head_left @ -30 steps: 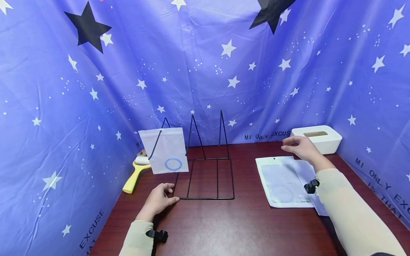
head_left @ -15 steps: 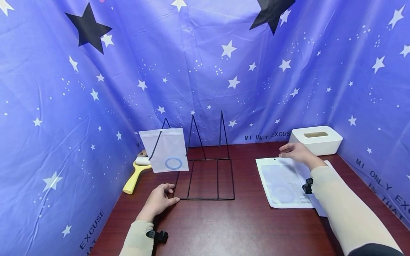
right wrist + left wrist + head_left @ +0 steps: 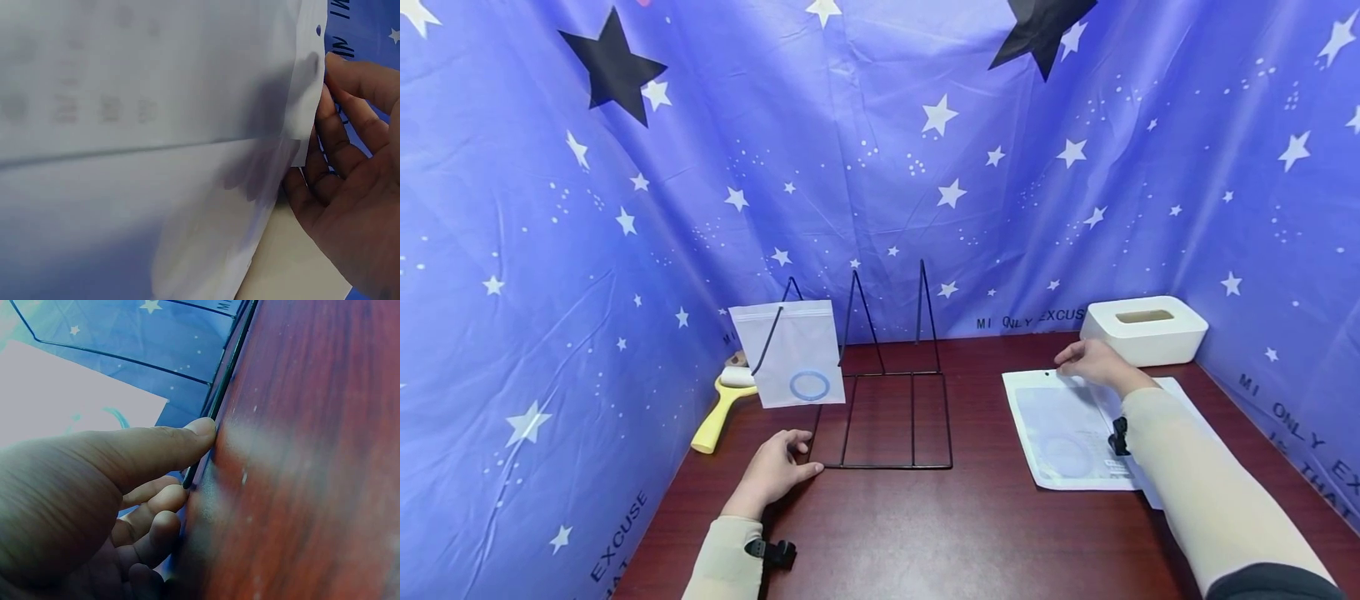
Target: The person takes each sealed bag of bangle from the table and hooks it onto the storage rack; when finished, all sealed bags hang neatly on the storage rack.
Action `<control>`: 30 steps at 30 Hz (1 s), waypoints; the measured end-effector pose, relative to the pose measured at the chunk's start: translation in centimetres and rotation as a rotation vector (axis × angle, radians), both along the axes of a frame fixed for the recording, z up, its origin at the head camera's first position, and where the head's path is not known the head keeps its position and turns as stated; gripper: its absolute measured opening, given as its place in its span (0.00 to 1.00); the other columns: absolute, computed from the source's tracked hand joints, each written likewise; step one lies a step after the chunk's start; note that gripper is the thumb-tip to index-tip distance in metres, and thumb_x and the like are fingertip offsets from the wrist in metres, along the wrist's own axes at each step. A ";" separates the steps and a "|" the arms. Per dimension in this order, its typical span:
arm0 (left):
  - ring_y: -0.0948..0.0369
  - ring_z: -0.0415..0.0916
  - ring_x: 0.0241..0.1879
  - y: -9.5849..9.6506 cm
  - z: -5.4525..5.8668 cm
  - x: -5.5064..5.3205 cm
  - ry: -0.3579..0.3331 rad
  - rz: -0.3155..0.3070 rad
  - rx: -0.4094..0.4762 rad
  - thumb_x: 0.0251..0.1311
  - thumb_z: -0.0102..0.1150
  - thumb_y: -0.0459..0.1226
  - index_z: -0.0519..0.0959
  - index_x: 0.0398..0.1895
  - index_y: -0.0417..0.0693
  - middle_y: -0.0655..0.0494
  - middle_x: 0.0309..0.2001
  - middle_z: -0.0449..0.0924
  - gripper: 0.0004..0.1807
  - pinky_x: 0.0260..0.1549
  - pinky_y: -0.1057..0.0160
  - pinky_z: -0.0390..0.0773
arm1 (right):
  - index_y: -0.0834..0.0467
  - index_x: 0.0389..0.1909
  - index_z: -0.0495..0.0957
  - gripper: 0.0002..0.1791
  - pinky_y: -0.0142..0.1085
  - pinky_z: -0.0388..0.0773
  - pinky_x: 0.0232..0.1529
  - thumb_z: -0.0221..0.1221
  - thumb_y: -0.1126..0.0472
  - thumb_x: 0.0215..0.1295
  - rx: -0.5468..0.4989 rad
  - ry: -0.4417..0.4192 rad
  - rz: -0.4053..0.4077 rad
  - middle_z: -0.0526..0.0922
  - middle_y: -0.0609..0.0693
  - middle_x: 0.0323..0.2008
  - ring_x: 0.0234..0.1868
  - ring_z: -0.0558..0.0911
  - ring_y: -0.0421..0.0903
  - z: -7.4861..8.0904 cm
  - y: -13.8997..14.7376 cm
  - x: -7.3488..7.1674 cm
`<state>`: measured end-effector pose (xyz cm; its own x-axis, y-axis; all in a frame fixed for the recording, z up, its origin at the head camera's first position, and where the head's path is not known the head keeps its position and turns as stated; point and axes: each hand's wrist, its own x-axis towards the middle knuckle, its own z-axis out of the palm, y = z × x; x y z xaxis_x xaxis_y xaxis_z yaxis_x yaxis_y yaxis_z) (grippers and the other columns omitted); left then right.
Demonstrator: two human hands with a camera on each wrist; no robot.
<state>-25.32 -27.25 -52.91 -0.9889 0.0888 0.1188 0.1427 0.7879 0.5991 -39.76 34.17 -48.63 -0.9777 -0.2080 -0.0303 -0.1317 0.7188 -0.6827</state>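
On the table (image 3: 917,542), a black wire rack (image 3: 913,421) with three tall peaked loops was held at its near left corner by the left hand (image 3: 771,471). The wire was pinched there between the thumb and the fingers, which were nearly closed on it, with the other fingers loosely bent below. From the leftmost loop, a whitish pouch (image 3: 786,346) was hung, and a blue ring (image 3: 809,386) was seen low in it.

Well to the right of the rack, a white-edged bag (image 3: 1060,417) was laid flat, overlapped with a second bag (image 3: 1180,393). At the far edge of the white-edged bag, near its small hole, the right hand (image 3: 1097,365) was placed; its fingers were bent and slightly spread, and whether the edge was gripped or only touched could not be told. The second bag was partly covered by the right sleeve (image 3: 1210,492). Behind that hand, a white tissue box (image 3: 1165,343) was set, and left of the rack a yellow-handled roller (image 3: 718,417) was seen.
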 end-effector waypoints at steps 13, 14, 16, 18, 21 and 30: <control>0.64 0.72 0.29 0.0 0.1 0.1 -0.007 -0.004 0.007 0.52 0.83 0.41 0.83 0.59 0.45 0.62 0.38 0.77 0.30 0.34 0.59 0.74 | 0.66 0.43 0.88 0.09 0.41 0.76 0.42 0.68 0.65 0.67 0.010 -0.018 0.028 0.88 0.54 0.40 0.42 0.80 0.48 0.7 -0.8 -0.3; 0.64 0.72 0.29 0.0 0.1 0.1 -0.009 -0.004 0.007 0.52 0.83 0.41 0.83 0.59 0.45 0.62 0.38 0.78 0.30 0.34 0.59 0.74 | 0.65 0.43 0.88 0.08 0.41 0.76 0.42 0.69 0.64 0.67 0.004 -0.005 0.029 0.88 0.54 0.40 0.41 0.80 0.48 0.8 -1.1 -0.3; 0.63 0.72 0.29 0.0 0.1 0.1 -0.012 -0.002 0.008 0.53 0.82 0.41 0.83 0.60 0.45 0.62 0.38 0.78 0.30 0.34 0.59 0.74 | 0.65 0.42 0.88 0.08 0.41 0.75 0.41 0.69 0.64 0.68 -0.009 0.028 0.039 0.88 0.53 0.40 0.40 0.79 0.47 1.2 -1.7 -0.3; 0.63 0.72 0.29 0.0 0.2 0.1 -0.012 0.000 0.009 0.53 0.82 0.41 0.83 0.60 0.45 0.62 0.38 0.78 0.30 0.35 0.59 0.74 | 0.63 0.42 0.88 0.07 0.42 0.74 0.42 0.69 0.63 0.68 -0.020 0.065 0.045 0.88 0.54 0.41 0.41 0.79 0.48 1.7 -2.5 -0.3; 0.63 0.72 0.29 0.0 0.2 0.1 -0.007 0.002 0.008 0.52 0.83 0.41 0.83 0.60 0.45 0.61 0.38 0.78 0.31 0.34 0.59 0.74 | 0.61 0.41 0.87 0.07 0.43 0.73 0.44 0.68 0.61 0.70 -0.037 0.105 0.056 0.87 0.56 0.44 0.44 0.79 0.51 2.6 -3.4 0.0; 0.64 0.72 0.30 0.0 0.2 0.1 -0.011 0.001 0.010 0.52 0.82 0.41 0.83 0.60 0.45 0.61 0.38 0.78 0.30 0.35 0.59 0.74 | 0.61 0.49 0.86 0.09 0.44 0.77 0.48 0.62 0.64 0.73 -0.063 0.115 0.046 0.84 0.63 0.54 0.53 0.80 0.57 4.6 -4.6 0.9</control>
